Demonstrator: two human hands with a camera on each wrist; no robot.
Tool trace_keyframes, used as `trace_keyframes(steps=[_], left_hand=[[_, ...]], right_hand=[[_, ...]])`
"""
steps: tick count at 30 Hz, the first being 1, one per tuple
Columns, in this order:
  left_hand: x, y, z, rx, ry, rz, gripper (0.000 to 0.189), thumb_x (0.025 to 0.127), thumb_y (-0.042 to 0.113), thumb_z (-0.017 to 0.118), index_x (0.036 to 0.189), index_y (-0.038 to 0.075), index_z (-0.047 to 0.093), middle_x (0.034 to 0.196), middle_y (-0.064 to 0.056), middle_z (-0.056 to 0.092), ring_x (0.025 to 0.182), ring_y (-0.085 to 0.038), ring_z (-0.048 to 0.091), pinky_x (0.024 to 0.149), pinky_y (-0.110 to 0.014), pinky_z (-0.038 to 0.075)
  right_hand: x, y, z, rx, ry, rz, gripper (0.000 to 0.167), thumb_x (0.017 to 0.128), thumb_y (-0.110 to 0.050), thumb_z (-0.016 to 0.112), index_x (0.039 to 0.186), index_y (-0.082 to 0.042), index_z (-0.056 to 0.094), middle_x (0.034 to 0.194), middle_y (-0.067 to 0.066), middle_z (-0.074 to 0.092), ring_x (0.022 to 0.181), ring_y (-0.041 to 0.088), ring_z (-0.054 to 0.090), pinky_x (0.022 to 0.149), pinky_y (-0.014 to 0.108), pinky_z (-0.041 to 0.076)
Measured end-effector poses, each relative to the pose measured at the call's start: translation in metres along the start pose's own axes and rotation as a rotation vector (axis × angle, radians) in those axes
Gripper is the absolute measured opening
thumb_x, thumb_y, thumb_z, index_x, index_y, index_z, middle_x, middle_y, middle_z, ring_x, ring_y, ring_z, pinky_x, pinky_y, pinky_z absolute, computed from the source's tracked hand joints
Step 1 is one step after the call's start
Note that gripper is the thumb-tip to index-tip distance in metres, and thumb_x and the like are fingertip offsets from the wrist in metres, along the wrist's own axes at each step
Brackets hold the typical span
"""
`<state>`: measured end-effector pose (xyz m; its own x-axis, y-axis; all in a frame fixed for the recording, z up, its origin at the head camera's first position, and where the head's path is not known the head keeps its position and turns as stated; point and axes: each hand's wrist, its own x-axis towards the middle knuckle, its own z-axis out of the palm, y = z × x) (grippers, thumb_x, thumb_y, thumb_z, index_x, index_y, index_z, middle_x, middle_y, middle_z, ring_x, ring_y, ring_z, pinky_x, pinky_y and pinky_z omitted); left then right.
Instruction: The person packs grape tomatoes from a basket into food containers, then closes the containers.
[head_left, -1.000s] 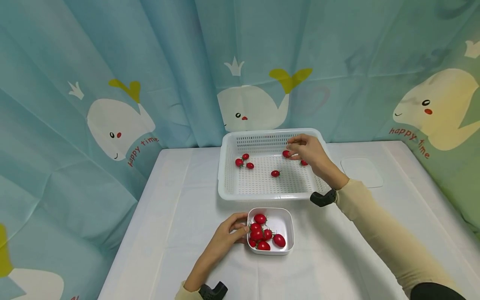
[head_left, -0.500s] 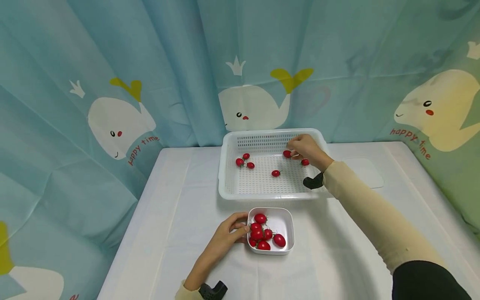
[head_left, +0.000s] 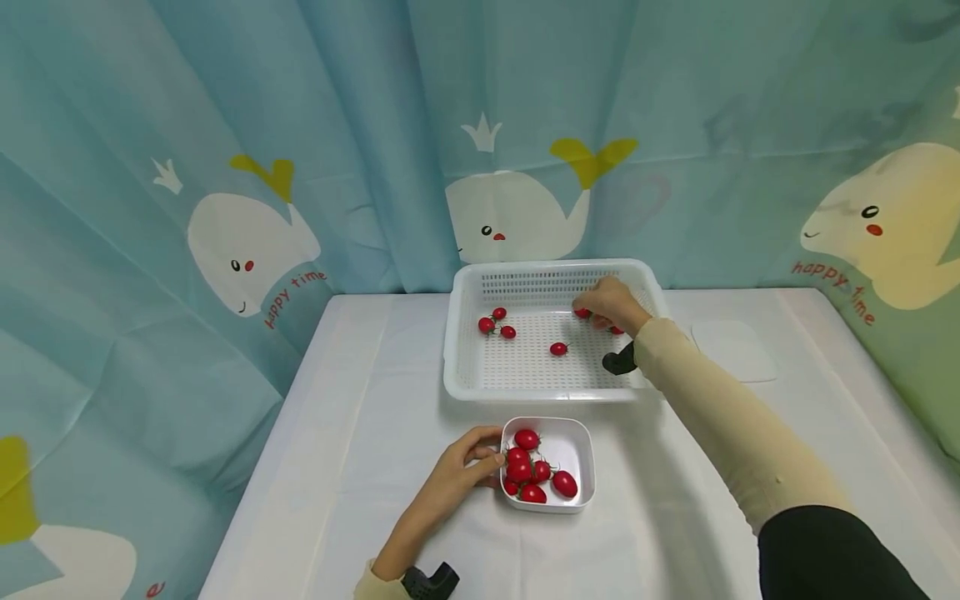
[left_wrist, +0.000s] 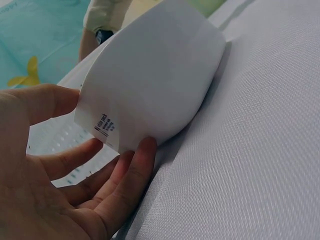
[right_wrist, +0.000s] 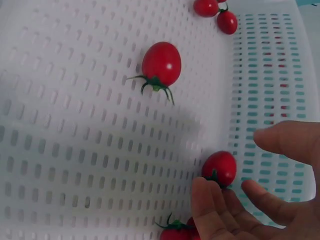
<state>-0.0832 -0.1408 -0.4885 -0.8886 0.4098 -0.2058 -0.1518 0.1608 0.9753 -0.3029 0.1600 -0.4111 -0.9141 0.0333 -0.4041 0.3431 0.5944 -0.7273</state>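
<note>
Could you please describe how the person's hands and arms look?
The left hand and right hand are bare. On the right is a long beige sleeve with a black covering higher up; on the left, a beige cuff shows. A black, bent device sits where the right sleeve ends, a similar black piece by the left cuff.

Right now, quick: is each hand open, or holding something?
Left hand: holding the white box.
Right hand: open, close to a tomato in the basket.

Basket point(head_left: 517, 375) behind box point(head_left: 576, 446), tomatoes point(head_left: 558, 349) — in both
</note>
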Motion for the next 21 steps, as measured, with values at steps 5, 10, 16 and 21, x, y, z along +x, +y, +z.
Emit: trace_keyframes(steps=[5, 10, 16, 21], left_hand=[[-0.001, 0.000, 0.000, 0.005, 0.003, 0.008, 0.051, 0.102, 0.020, 0.065, 0.147, 0.001, 0.052, 0.123, -0.025, 0.068, 0.106, -0.020, 0.067, 0.084, -0.028, 0.064], [0.000, 0.000, 0.000, 0.002, -0.004, 0.013, 0.051, 0.102, 0.020, 0.065, 0.148, 0.000, 0.051, 0.125, -0.025, 0.067, 0.110, -0.023, 0.068, 0.085, -0.029, 0.065], [0.001, -0.001, 0.000, -0.003, -0.009, 0.013, 0.050, 0.103, 0.018, 0.064, 0.148, 0.000, 0.051, 0.130, -0.026, 0.065, 0.108, -0.020, 0.067, 0.085, -0.028, 0.064], [0.000, -0.001, 0.000, -0.016, -0.010, 0.017, 0.050, 0.103, 0.016, 0.063, 0.148, 0.000, 0.050, 0.136, -0.027, 0.062, 0.107, -0.017, 0.066, 0.084, -0.027, 0.064]], right_hand=[[0.004, 0.004, 0.001, -0.037, -0.029, 0.014, 0.026, 0.092, -0.016, 0.072, 0.108, 0.003, 0.065, 0.084, 0.009, 0.062, 0.060, 0.015, 0.052, 0.063, 0.029, 0.055], [0.010, 0.010, 0.003, -0.076, -0.021, -0.024, 0.022, 0.090, -0.011, 0.072, 0.077, -0.005, 0.056, 0.057, -0.001, 0.045, 0.053, 0.013, 0.046, 0.054, 0.027, 0.050], [0.015, 0.016, 0.010, -0.095, -0.004, -0.038, 0.016, 0.090, -0.010, 0.072, 0.083, -0.004, 0.058, 0.056, -0.003, 0.042, 0.048, 0.011, 0.043, 0.049, 0.025, 0.044], [0.014, 0.014, 0.013, -0.140, 0.004, -0.048, 0.016, 0.091, -0.011, 0.072, 0.093, 0.002, 0.063, 0.063, 0.000, 0.046, 0.050, 0.011, 0.045, 0.050, 0.025, 0.047]])
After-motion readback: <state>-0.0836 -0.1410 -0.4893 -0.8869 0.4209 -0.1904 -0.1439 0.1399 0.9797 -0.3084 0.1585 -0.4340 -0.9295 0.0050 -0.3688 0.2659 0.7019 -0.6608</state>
